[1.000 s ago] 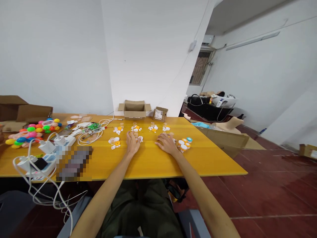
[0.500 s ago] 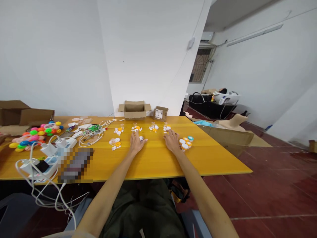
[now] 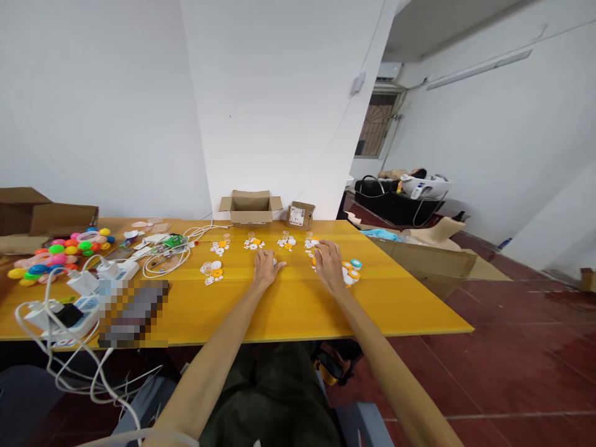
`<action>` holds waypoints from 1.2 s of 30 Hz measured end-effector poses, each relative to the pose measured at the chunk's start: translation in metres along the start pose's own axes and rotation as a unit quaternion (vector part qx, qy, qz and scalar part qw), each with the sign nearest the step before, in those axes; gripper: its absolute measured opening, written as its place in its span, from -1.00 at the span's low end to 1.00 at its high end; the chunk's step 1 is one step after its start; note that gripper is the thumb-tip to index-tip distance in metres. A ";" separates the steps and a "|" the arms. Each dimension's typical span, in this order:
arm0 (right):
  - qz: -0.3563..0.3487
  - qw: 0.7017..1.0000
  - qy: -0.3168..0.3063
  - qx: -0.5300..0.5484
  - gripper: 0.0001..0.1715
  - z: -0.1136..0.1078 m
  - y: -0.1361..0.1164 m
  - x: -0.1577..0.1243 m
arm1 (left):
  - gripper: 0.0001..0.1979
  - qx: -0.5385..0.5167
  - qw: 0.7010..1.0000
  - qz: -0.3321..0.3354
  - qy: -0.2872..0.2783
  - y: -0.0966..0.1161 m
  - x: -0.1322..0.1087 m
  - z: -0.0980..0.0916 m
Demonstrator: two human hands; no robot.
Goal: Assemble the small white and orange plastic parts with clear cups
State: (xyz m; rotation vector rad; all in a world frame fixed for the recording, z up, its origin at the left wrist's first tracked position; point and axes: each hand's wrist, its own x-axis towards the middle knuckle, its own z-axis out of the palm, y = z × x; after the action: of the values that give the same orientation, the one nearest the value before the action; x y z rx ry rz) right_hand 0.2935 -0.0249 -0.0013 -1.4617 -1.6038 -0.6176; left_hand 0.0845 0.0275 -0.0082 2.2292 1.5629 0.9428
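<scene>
My left hand (image 3: pixel 266 271) is low over the middle of the table, fingers curled forward and thumb out to the right. A small white round part (image 3: pixel 274 262) shows between its thumb and fingers, mostly covered. My right hand (image 3: pixel 329 267) is beside a group of white, orange and teal round discs (image 3: pixel 354 264), partly hiding them. Its fingers are bent and apart, with nothing visible in them. Small clusters of white and orange plastic parts (image 3: pixel 254 244) with clear round pieces lie beyond the hands. Another such cluster (image 3: pixel 212 271) sits to the left.
An open cardboard box (image 3: pixel 251 216) and a smaller box (image 3: pixel 300 215) stand against the wall. At left are colourful balls (image 3: pixel 58 249), white cables, power strips (image 3: pixel 123 271) and a pixelated dark object (image 3: pixel 135 313). A large carton (image 3: pixel 423 264) stands off the table's right edge.
My left hand has moved right, and the white round part has shifted with it. The right hand has moved slightly, its fingers now raised a little more. The view has shifted a little.
</scene>
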 end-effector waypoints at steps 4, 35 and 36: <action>-0.021 0.999 -0.038 -0.021 -0.61 -0.012 0.006 0.001 | -0.68 -0.006 1.000 0.001 -0.011 0.009 0.003 0.006; -0.055 0.963 -0.203 -0.170 -0.70 -0.037 0.038 0.004 | -0.64 -0.067 0.994 0.051 -0.070 0.050 0.008 0.035; -0.072 0.961 -0.212 -0.160 -0.70 -0.030 0.033 0.009 | -0.60 -0.067 0.994 0.054 -0.063 0.050 0.008 0.034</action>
State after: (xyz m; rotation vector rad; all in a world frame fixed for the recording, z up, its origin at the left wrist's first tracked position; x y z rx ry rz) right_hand 0.3336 -0.0383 0.0157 -1.8174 -2.0256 -0.7047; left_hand 0.1447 0.0204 -0.0039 2.2492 1.2983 0.8896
